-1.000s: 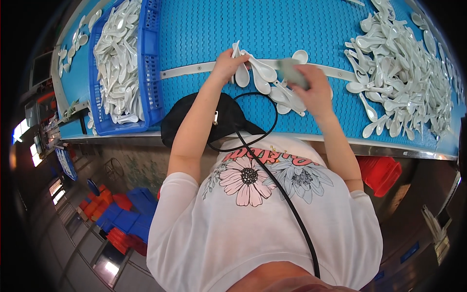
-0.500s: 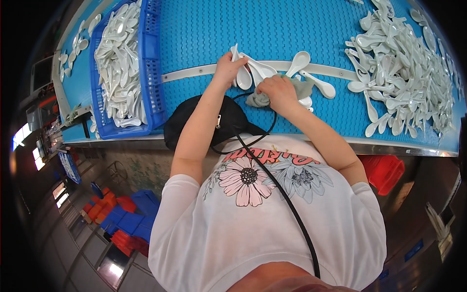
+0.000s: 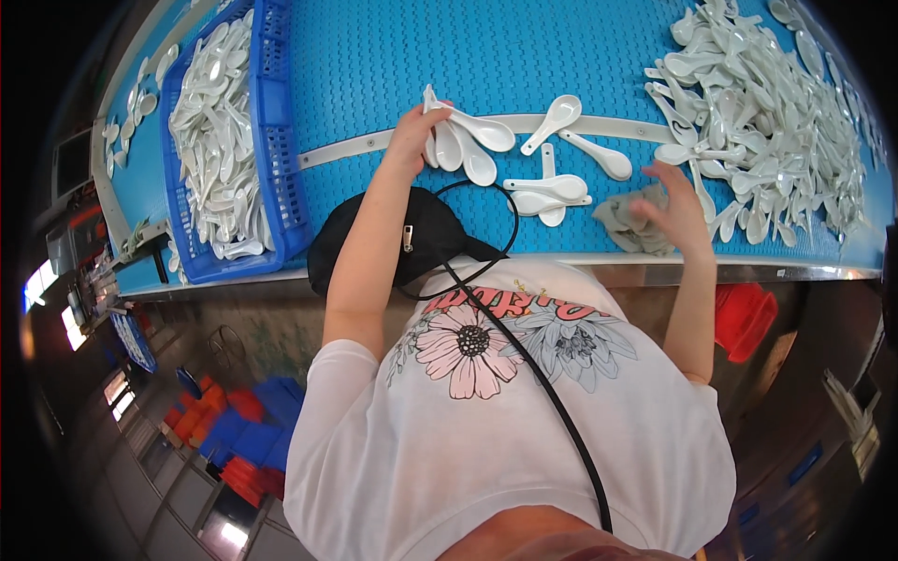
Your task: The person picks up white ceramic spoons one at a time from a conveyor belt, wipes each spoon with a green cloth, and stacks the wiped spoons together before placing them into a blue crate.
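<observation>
My left hand (image 3: 410, 140) is closed around the handles of several white spoons (image 3: 479, 166), whose bowls fan out to the right and toward me. Over at the right, my right hand (image 3: 681, 213) has its fingers spread beside a crumpled grey-green cloth (image 3: 619, 224) on the blue surface, the thumb reaching over the cloth. Between the hands lie loose white spoons: one spoon (image 3: 563, 112) points away from me, another spoon (image 3: 603, 157) slants to its right, and a small crossed group of spoons (image 3: 552, 187) sits nearer to me.
A blue plastic basket (image 3: 278, 140) full of white spoons stands at the left. A large heap of white spoons (image 3: 767, 122) covers the right side of the textured blue surface (image 3: 402, 56). A black rounded item with a zip pull (image 3: 383, 234) and a black cord lies at the near edge.
My right hand has moved right with the cloth, from the spoons toward the heap, and its fingers have spread. More spoons show fanned in my left hand, which has shifted slightly left.
</observation>
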Demonstrator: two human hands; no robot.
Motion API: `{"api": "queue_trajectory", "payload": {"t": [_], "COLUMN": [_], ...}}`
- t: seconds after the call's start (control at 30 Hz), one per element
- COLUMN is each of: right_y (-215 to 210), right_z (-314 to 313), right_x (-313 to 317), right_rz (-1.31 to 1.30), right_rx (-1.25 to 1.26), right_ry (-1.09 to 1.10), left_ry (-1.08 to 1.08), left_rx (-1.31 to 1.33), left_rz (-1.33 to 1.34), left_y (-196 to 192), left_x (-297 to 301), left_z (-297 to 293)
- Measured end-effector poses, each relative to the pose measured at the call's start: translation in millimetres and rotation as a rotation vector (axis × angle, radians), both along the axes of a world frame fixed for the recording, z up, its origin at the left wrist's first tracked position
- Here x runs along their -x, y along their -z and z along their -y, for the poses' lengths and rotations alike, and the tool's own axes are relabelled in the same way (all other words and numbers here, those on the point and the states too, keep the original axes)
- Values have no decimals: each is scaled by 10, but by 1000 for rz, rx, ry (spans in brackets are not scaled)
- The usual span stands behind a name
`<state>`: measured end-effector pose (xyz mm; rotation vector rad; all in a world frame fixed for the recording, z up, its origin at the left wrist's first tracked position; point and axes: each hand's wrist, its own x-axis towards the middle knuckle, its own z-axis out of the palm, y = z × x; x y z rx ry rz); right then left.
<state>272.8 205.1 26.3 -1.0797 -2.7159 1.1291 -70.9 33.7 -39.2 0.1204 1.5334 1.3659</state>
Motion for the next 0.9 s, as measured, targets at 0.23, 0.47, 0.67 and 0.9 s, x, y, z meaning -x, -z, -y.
{"api": "queue_trajectory", "payload": {"t": [0.23,0.47,0.67,0.9], "right_y": [298,349,265,57], "right_z": [200,-37,34,421], "right_x": [450,364,457,1057], "right_rz": [-34,-283,-435,-453], "right_rx": [-283,816,912,794], "right_ry": [126,586,646,238], "left_ry": [-293,-167,-35,202], "left_rx": [-222,-342,-179,-158], "left_rz": [450,647,514,211], "left_y": [-39,1,-63,-376], "left_x": [8,72,-60,-539], "left_z": [-29,45,-130,-374]}}
